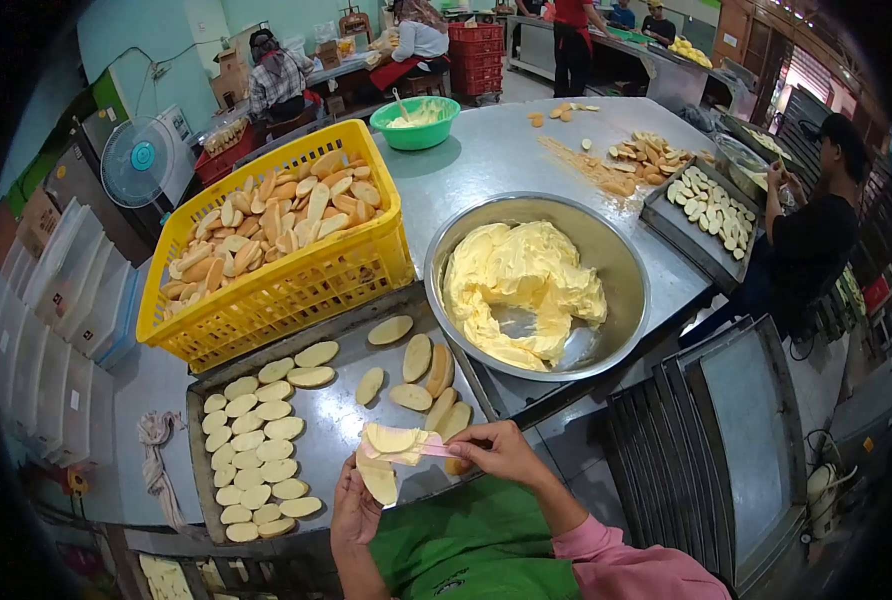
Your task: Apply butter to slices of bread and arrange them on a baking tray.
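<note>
My left hand (357,501) holds an oval slice of bread (376,478) over the front edge of a metal baking tray (326,442). My right hand (502,450) grips the handle of a pink spatula (397,444), whose blade bears yellow cream and lies across the top of the slice. Rows of pale, cream-coloured oval slices (248,458) fill the tray's left side. Several loose slices (417,358) lie on its right part, some overlapping. Beyond the tray's right side stands a large steel bowl (633,300) with a mass of yellow cream (525,270).
A yellow plastic crate (288,307) full of bread slices stands behind the tray. Farther back are a green bowl (414,135) and a pile of slices (652,157). At right, a person (813,217) sits by another tray (697,240); empty trays (716,450) lean below. A cloth (159,465) lies left.
</note>
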The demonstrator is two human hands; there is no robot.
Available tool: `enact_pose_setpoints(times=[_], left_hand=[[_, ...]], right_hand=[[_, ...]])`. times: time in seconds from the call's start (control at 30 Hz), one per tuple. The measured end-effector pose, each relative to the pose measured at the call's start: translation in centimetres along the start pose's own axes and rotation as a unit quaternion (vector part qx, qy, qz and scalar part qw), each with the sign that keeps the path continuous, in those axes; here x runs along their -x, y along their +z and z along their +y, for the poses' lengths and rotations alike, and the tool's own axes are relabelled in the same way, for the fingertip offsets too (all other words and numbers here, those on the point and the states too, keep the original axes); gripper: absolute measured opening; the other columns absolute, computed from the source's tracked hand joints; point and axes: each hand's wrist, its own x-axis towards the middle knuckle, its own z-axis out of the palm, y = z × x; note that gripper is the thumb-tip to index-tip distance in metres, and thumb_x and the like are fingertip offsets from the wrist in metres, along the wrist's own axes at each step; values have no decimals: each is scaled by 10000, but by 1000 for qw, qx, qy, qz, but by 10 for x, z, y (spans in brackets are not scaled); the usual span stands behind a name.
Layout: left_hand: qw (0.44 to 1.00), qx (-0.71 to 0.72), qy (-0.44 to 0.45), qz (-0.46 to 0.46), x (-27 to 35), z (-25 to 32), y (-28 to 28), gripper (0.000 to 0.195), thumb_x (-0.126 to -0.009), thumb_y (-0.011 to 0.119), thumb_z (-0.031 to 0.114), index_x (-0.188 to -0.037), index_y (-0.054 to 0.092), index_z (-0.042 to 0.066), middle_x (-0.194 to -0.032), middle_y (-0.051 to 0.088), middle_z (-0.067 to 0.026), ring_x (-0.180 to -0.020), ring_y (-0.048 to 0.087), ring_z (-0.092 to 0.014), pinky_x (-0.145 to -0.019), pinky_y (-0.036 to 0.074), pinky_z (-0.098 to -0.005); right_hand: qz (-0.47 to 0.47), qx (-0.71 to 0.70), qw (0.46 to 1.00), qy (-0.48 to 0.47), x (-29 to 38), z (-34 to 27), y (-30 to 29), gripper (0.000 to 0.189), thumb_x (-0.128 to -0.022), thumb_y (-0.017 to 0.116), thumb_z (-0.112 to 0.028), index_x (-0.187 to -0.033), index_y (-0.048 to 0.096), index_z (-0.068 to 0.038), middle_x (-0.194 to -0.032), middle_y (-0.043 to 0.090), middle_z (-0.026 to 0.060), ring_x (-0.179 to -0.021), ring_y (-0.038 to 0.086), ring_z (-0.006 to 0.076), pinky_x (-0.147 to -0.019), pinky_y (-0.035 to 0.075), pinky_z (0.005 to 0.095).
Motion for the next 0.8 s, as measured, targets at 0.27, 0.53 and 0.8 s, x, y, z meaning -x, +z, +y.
enact_pose_setpoints(times=[0.27,0.53,0.8], left_hand=[[999,25,12,-32,-5,1,-13,515,-863,510,314,-1249,309,38,-1008,558,-81,-783,580,-94,-657,509,-196],[1000,10,16,-23,2,2,-3,507,-869,502,315,-1249,311,37,-1035,555,-96,-819,591,-123,-655,510,-208],[999,17,24,-25,2,2,-4,521,-862,514,317,-1251,312,35,-1030,557,-82,-764,576,-78,-628,498,-173]], right_hand=[[-1,13,1000,10,-4,-1,3,169,-808,617,-164,-882,658,-18,-621,624,30,-559,584,59,-518,465,204],[-15,-21,1000,16,1,-1,2,150,-818,601,-104,-896,646,16,-693,631,21,-611,569,49,-560,473,195],[-18,-19,1000,15,2,-3,3,151,-820,599,-100,-907,645,14,-697,629,23,-615,565,51,-564,474,196]])
